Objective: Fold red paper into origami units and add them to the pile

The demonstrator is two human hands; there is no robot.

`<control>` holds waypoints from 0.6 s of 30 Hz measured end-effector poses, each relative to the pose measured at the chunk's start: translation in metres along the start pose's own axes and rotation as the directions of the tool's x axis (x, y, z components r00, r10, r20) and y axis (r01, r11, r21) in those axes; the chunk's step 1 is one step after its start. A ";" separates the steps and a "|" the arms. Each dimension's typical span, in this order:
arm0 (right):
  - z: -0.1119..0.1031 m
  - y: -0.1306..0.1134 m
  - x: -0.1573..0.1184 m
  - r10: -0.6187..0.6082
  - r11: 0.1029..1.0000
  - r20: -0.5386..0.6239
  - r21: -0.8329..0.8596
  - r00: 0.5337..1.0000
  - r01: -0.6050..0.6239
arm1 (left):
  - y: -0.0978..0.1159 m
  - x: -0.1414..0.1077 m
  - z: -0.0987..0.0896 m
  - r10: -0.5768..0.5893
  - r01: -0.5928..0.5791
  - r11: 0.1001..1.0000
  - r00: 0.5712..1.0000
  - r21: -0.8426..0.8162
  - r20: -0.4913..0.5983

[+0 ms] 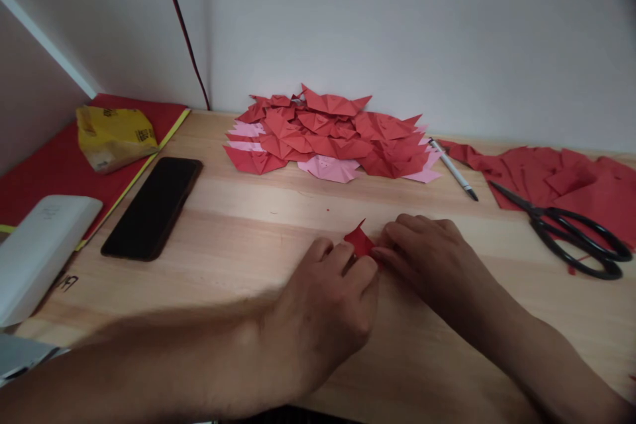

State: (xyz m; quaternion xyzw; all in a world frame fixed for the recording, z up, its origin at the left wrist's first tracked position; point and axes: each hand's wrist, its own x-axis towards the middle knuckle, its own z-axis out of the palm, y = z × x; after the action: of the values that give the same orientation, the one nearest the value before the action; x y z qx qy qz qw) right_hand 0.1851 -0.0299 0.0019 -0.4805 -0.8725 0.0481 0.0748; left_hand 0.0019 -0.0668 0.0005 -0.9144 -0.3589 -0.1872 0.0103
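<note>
A small piece of red folded paper lies between my hands at the middle of the wooden table. My left hand has its fingers curled onto the near left side of the paper, covering much of it. From the right, my right hand pinches the paper's edge with closed fingers. One pointed corner of the paper sticks up past the fingertips; the lower part is hidden.
A pile of red and pink folded papers lies by the wall. Rightward are a pen, red paper sheets and black-handled scissors. Leftward are a phone, a white power bank and a yellow packet on a red folder.
</note>
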 end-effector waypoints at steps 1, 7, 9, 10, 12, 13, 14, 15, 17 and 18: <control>0.000 0.000 0.000 -0.003 1.000 -0.007 -0.005 1.000 0.003 | 0.000 0.000 0.000 -0.004 0.004 1.000 1.000 -0.006 0.010; 0.002 -0.001 -0.001 -0.013 0.999 -0.017 -0.044 1.000 0.013 | 0.000 -0.001 0.002 -0.001 0.001 1.000 1.000 -0.015 -0.005; 0.002 -0.001 -0.001 -0.009 0.999 -0.002 -0.049 1.000 0.009 | 0.001 -0.001 0.002 0.000 0.000 1.000 1.000 -0.009 0.003; 0.002 -0.001 -0.001 -0.008 0.999 0.002 -0.048 1.000 0.008 | 0.001 -0.001 0.001 0.000 0.000 1.000 1.000 -0.006 0.010; 0.002 -0.001 -0.001 -0.003 0.999 0.005 -0.048 1.000 0.003 | 0.002 -0.001 0.001 -0.002 0.002 1.000 1.000 0.000 0.018; 0.002 0.000 -0.001 -0.002 0.999 0.007 -0.047 1.000 0.002 | 0.002 -0.001 0.001 -0.001 0.001 1.000 1.000 0.003 0.026; 0.002 0.000 -0.001 -0.001 0.999 0.007 -0.047 1.000 0.002 | 0.002 -0.001 0.001 0.000 0.000 1.000 0.999 0.005 0.033; 0.002 0.000 -0.001 -0.003 0.999 0.003 -0.048 1.000 0.003 | 0.002 -0.001 0.000 0.001 -0.001 1.000 0.999 0.007 0.040; 0.003 0.000 -0.001 -0.009 0.999 -0.007 -0.052 1.000 0.008 | 0.001 -0.001 0.001 0.008 -0.009 1.000 0.999 0.015 0.035; 0.003 0.000 -0.002 -0.013 0.998 -0.013 -0.055 1.000 0.012 | 0.001 -0.001 0.001 0.013 -0.014 1.000 1.000 0.019 0.020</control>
State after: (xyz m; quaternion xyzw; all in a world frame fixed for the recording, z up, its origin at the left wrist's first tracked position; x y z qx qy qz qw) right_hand 0.1853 -0.0313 -0.0010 -0.4773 -0.8759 0.0206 0.0676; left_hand 0.0021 -0.0682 -0.0005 -0.9185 -0.3545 -0.1745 0.0165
